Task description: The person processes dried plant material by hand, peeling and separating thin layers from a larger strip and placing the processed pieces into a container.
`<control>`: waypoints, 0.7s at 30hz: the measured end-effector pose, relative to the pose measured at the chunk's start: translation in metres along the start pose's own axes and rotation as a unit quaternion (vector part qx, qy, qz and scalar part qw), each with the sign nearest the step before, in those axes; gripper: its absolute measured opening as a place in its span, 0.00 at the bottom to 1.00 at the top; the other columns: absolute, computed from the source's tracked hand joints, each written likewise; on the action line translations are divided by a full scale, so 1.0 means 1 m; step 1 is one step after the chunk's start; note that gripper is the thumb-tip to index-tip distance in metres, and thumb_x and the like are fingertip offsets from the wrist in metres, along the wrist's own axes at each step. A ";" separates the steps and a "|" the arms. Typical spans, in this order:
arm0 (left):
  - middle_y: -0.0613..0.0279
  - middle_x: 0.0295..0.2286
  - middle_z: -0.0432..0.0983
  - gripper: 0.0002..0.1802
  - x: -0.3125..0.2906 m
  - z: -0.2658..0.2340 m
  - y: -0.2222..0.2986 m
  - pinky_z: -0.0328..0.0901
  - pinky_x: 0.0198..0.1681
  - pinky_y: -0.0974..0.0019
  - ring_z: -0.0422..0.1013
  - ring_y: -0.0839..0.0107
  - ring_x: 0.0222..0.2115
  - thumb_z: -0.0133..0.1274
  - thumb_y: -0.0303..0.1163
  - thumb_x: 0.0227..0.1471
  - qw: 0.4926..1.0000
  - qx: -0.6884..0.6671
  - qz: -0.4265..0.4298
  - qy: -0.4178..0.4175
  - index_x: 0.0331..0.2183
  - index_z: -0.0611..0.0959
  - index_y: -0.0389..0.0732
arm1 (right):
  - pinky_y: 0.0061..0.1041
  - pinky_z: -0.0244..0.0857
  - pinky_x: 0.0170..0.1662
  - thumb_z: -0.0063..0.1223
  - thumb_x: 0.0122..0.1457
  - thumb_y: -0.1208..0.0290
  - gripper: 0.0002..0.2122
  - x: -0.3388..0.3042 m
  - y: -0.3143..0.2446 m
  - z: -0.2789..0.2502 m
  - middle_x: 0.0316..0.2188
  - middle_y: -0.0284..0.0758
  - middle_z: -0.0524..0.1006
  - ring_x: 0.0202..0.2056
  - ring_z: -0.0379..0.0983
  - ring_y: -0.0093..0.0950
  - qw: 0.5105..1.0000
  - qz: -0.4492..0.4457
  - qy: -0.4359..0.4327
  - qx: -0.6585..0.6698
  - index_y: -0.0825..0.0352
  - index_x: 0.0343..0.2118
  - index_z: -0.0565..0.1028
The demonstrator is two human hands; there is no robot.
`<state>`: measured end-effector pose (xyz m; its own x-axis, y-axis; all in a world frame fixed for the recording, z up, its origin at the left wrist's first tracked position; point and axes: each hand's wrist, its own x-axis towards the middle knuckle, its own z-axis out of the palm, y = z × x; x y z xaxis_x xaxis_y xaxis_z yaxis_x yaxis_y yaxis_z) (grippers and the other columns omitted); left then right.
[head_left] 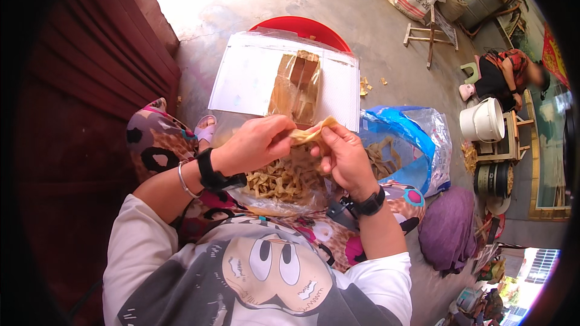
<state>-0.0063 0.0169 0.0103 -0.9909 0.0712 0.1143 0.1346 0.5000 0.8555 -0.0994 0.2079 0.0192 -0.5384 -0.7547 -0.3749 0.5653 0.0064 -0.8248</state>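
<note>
Between my two hands is a pale yellow, folded strip (313, 133), soft-looking and a little crumpled. My left hand (261, 142) pinches one end, its fingers curled in. My right hand (347, 158) grips the other end between thumb and fingers. Below them on my lap lies a pile of tan, curled pieces (275, 182) on clear plastic. Just beyond my hands, a brown block-shaped bundle (290, 87) partly covered with clear film lies on a white board (235, 75). I cannot make out what the strip is made of.
A red basin (326, 31) shows under the board. To the right stands a blue-and-clear plastic bag (417, 145) with similar strips, beside a purple cloth-covered bundle (447, 229). Farther right are a white bucket (482, 121) and a seated person (501, 78). Dark red curtain-like folds (103, 54) are left.
</note>
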 end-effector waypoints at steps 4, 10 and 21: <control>0.52 0.38 0.71 0.10 -0.003 0.005 0.003 0.67 0.32 0.63 0.72 0.57 0.30 0.50 0.23 0.42 0.976 0.051 0.209 0.046 0.32 0.73 0.36 | 0.09 0.62 0.16 0.46 0.62 0.68 0.09 0.002 0.016 -0.001 0.26 0.27 0.73 0.17 0.66 0.12 0.987 0.095 -0.074 0.104 0.66 0.40 0.72; 0.49 0.23 0.72 0.07 -0.010 0.015 -0.013 0.65 0.29 0.60 0.71 0.55 0.25 0.50 0.25 0.44 1.000 0.004 0.028 0.008 0.29 0.75 0.34 | 0.15 0.66 0.29 0.54 0.56 0.69 0.14 0.001 0.044 0.008 0.30 0.30 0.75 0.26 0.69 0.15 0.994 -0.004 0.008 -0.106 0.69 0.43 0.71; 0.50 0.24 0.72 0.15 -0.006 0.017 -0.009 0.65 0.27 0.58 0.71 0.52 0.25 0.51 0.21 0.42 0.996 0.055 0.056 0.032 0.36 0.69 0.37 | 0.15 0.66 0.38 0.45 0.58 0.78 0.09 0.005 0.034 0.006 0.41 0.28 0.67 0.35 0.68 0.16 0.984 -0.074 0.014 -0.162 0.73 0.39 0.74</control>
<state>-0.0012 0.0264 -0.0065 -0.9676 0.0778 0.2404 0.2397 0.5838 0.7757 -0.0791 0.2003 -0.0077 -0.6194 -0.7451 -0.2474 0.2531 0.1088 -0.9613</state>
